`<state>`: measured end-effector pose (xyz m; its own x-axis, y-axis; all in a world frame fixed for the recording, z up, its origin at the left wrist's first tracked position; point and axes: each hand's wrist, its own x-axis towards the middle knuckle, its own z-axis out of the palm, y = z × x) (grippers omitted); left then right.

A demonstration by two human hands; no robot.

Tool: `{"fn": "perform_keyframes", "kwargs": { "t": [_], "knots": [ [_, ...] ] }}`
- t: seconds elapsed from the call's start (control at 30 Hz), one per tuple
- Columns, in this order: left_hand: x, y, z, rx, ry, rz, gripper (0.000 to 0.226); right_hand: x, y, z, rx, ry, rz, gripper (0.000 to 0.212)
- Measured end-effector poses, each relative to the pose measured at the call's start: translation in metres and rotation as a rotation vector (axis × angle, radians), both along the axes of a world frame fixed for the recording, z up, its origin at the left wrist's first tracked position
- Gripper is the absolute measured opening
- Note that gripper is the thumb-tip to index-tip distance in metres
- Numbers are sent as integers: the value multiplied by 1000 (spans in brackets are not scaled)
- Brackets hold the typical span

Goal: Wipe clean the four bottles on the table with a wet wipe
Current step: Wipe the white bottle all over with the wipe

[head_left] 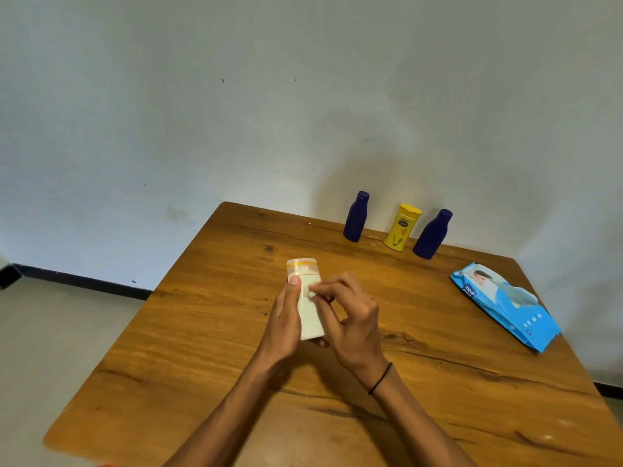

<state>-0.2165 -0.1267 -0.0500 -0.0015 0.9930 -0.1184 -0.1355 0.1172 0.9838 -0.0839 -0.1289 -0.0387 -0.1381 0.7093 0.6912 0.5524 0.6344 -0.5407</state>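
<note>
- Two hands are in view, both raised over the middle of the table [209, 332], and both are on one white bottle [308, 306].
- The left hand [285, 323] grips the white bottle from its left side, thumb laid up along the near face with the thumb tip just below the cap; the other fingers are hidden behind the bottle.
- The right hand [352, 318] has its fingers curled, and the fingertips pinch a small white wad, apparently the wipe [313, 294], against the upper front of the bottle. A thin dark band [381, 379] circles this wrist.
- The white bottle sits between the two hands, held clear of the table top and tilted with its cap away from the person. It is flat-sided and pale, with a clear cap ringed by a yellow band.
- Four bottles in all: the one in hand, plus three standing upright in a row at the far edge of the table, well apart from the hands.
- The row, from left to right: a dark blue bottle [355, 217], a yellow bottle [402, 227] with a dark label, and a second dark blue bottle [432, 234].
- One blue wipe pack [505, 305] lies flat near the right edge of the table, apart from the right hand.
- Behind the table are a plain pale wall [303, 96] and a dark skirting [84, 281] at floor level.
</note>
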Motion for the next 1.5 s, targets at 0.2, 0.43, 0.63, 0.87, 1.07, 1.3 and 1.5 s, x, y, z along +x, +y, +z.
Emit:
{"fn": "perform_keyframes", "kwargs": {
  "t": [0.2, 0.43, 0.63, 0.87, 1.07, 1.3, 1.5],
  "knots": [
    [2, 3, 2, -16, -45, 38, 58, -4, -3, 1, 20, -51, -4, 18],
    [2, 4, -3, -43, -107, 49, 60, 2, -8, -3, 23, -56, -14, 15],
    [1, 5, -5, -20, -145, 140, 70, -11, -18, -8, -7, 25, -135, 19],
    [-3, 5, -4, -30, -210, 196, 61, 2, -22, -27, 168, -62, 10, 21],
    [1, -4, 6, -73, -618, 44, 40, -17, -16, -17, -228, 558, -82, 11],
    [-5, -4, 0, -21, -744, 23, 43, -21, -13, -7, -714, 1068, 221, 7],
    [-19, 0, -3, -28, -853, -105, 87, -2, 0, 11, -1093, 1165, 436, 14]
  ]
}}
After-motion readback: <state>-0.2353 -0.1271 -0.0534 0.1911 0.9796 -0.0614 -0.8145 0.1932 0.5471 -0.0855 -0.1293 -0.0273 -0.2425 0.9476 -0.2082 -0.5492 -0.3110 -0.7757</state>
